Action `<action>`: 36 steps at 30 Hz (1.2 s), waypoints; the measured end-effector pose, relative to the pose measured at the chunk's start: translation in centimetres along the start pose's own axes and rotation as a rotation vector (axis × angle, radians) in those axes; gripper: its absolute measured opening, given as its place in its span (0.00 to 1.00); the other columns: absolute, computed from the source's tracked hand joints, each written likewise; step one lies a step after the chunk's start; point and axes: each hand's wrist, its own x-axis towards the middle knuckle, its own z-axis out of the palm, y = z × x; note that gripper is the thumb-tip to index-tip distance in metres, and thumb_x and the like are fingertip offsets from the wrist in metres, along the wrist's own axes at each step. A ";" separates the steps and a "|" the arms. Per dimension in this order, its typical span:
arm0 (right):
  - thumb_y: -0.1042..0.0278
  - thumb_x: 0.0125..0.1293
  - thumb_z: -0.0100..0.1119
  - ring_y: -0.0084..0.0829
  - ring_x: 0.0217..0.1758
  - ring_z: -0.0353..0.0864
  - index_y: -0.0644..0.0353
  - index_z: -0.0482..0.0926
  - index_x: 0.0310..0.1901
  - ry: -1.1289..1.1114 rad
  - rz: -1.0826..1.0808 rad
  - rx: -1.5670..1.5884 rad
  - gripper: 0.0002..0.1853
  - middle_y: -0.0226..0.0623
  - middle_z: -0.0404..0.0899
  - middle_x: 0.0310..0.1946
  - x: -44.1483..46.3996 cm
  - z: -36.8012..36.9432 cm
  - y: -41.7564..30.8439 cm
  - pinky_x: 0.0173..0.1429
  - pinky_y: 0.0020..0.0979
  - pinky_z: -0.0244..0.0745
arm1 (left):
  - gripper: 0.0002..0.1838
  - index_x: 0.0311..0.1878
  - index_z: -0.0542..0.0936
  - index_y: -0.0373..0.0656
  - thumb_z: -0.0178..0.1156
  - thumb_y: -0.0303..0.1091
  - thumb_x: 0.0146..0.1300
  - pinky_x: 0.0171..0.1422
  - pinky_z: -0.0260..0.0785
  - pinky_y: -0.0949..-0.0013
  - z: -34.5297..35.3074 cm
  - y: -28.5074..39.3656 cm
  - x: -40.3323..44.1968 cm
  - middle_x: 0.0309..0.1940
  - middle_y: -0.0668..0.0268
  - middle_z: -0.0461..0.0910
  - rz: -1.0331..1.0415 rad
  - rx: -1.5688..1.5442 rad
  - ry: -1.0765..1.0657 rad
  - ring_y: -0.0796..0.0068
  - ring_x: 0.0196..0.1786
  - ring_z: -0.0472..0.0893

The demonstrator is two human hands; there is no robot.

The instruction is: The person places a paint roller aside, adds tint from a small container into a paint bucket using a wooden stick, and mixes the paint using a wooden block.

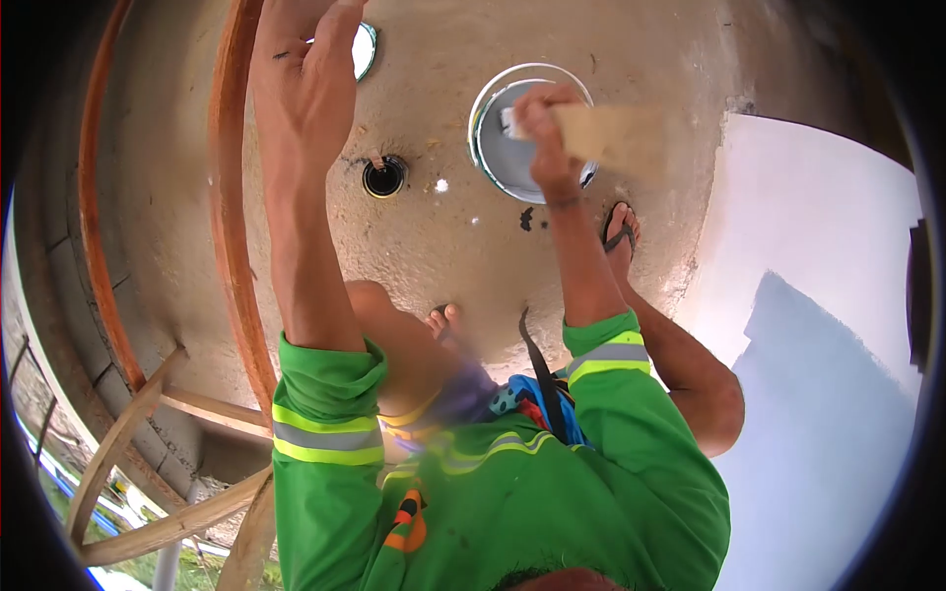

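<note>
My right hand [547, 128] is closed over the bucket [477, 163] of grey paint. Its fingers wrap round a pale, flat wooden piece [616, 138], which is smeared by motion and reaches out to the right. Something white shows at the fingers' left side, too blurred to name. My left hand [313, 69] is raised at the top left, near the orange-brown wooden bar, its fingers partly cut off by the frame's top edge. Behind it lies a round lid [366, 51] with a white surface.
A small open can [384, 176] of black stuff stands on the brown floor [424, 246], near dark and white spots. Wooden bars [232, 197] run along the left. On the right, a white wall [808, 197] bears a light blue-grey painted area [818, 424].
</note>
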 end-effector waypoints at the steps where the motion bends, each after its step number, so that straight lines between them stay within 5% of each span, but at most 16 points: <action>1: 0.70 0.68 0.52 0.23 0.33 0.72 0.61 0.75 0.32 -0.182 0.008 -0.117 0.07 0.33 0.77 0.32 -1.9 -0.4 -0.8 0.41 0.25 0.68 | 0.21 0.63 0.76 0.36 0.54 0.40 0.75 0.58 0.70 0.68 -0.1 -0.9 0.4 0.46 0.60 0.84 0.015 0.032 -0.014 0.73 0.51 0.80; 6: 0.66 0.66 0.59 0.18 0.35 0.73 0.56 0.79 0.36 -0.095 0.079 0.428 0.04 0.27 0.76 0.31 -2.4 -7.2 4.0 0.40 0.26 0.71 | 0.22 0.66 0.78 0.44 0.56 0.42 0.74 0.61 0.71 0.68 -1.8 -3.9 0.2 0.50 0.62 0.87 -0.031 0.102 0.049 0.74 0.53 0.82; 8: 0.67 0.65 0.61 0.17 0.34 0.72 0.57 0.79 0.34 0.223 0.200 0.357 0.05 0.26 0.75 0.30 1.1 -4.6 3.6 0.39 0.25 0.69 | 0.20 0.61 0.82 0.43 0.56 0.43 0.73 0.58 0.71 0.70 -1.0 -4.6 0.4 0.45 0.65 0.88 -0.010 0.086 0.069 0.77 0.49 0.82; 10: 0.69 0.66 0.60 0.16 0.32 0.70 0.57 0.79 0.34 0.192 -0.036 0.073 0.04 0.26 0.74 0.29 1.5 -0.7 2.7 0.37 0.25 0.69 | 0.19 0.58 0.83 0.40 0.57 0.42 0.72 0.52 0.72 0.72 0.6 -3.2 0.5 0.42 0.67 0.88 -0.006 0.112 0.047 0.79 0.46 0.82; 13: 0.72 0.65 0.61 0.15 0.29 0.70 0.57 0.79 0.33 -0.138 -0.051 0.094 0.02 0.25 0.73 0.25 -1.8 -0.7 0.8 0.34 0.26 0.67 | 0.17 0.54 0.86 0.43 0.55 0.43 0.73 0.52 0.70 0.72 1.6 -2.2 0.9 0.39 0.68 0.88 -0.077 0.169 0.008 0.80 0.41 0.79; 19: 0.75 0.61 0.59 0.21 0.30 0.69 0.61 0.75 0.33 0.069 0.099 0.268 0.02 0.30 0.74 0.27 -0.5 -7.1 3.5 0.37 0.28 0.67 | 0.19 0.46 0.85 0.42 0.46 0.41 0.78 0.46 0.66 0.71 -0.2 -4.4 1.7 0.33 0.70 0.82 -0.061 0.198 0.100 0.83 0.38 0.74; 22: 0.74 0.63 0.57 0.21 0.30 0.68 0.61 0.74 0.31 0.172 -0.111 0.093 0.04 0.30 0.74 0.28 2.5 -1.5 1.5 0.37 0.28 0.67 | 0.18 0.43 0.82 0.42 0.44 0.41 0.79 0.43 0.64 0.73 1.9 -3.3 1.8 0.32 0.70 0.81 -0.074 0.062 0.071 0.84 0.35 0.70; 25: 0.74 0.68 0.58 0.15 0.29 0.69 0.60 0.77 0.28 -0.088 -0.170 0.061 0.08 0.24 0.74 0.26 -1.4 -1.0 1.0 0.32 0.21 0.63 | 0.17 0.40 0.80 0.43 0.44 0.40 0.80 0.39 0.61 0.75 3.0 -3.4 2.3 0.31 0.71 0.79 -0.069 0.093 0.074 0.84 0.32 0.66; 28: 0.76 0.69 0.56 0.17 0.29 0.70 0.61 0.77 0.31 -0.119 -0.134 0.178 0.07 0.25 0.74 0.27 -3.7 -6.1 1.8 0.32 0.22 0.64 | 0.15 0.41 0.80 0.46 0.48 0.40 0.81 0.42 0.61 0.76 1.7 -4.5 2.7 0.31 0.72 0.79 -0.090 -0.025 0.118 0.83 0.34 0.69; 30: 0.76 0.67 0.58 0.19 0.29 0.70 0.61 0.78 0.33 0.085 0.067 0.348 0.04 0.26 0.72 0.27 -1.3 -7.4 3.5 0.33 0.27 0.66 | 0.16 0.40 0.79 0.45 0.46 0.40 0.82 0.41 0.61 0.75 1.7 -4.1 2.0 0.31 0.72 0.78 -0.096 -0.018 0.127 0.83 0.34 0.69; 31: 0.74 0.66 0.60 0.25 0.30 0.72 0.60 0.77 0.34 0.167 0.041 0.270 0.03 0.30 0.72 0.27 0.4 -6.5 4.0 0.36 0.34 0.69 | 0.17 0.40 0.79 0.45 0.45 0.40 0.82 0.40 0.61 0.75 2.6 -3.3 2.0 0.30 0.71 0.78 -0.089 -0.023 0.123 0.83 0.33 0.68; 34: 0.71 0.70 0.51 0.18 0.31 0.67 0.59 0.73 0.31 0.128 -0.107 -0.064 0.08 0.26 0.70 0.26 1.4 -1.9 3.0 0.39 0.25 0.65 | 0.18 0.40 0.78 0.43 0.44 0.42 0.82 0.38 0.61 0.75 4.3 -2.5 2.1 0.30 0.71 0.78 -0.076 -0.054 0.090 0.83 0.33 0.68; 36: 0.73 0.67 0.55 0.25 0.33 0.71 0.59 0.75 0.34 -0.053 -0.059 -0.043 0.03 0.29 0.74 0.29 -1.3 -2.4 2.3 0.39 0.29 0.68 | 0.18 0.40 0.78 0.43 0.44 0.42 0.82 0.38 0.61 0.75 4.5 -2.7 2.4 0.30 0.71 0.78 -0.072 -0.051 0.095 0.84 0.32 0.68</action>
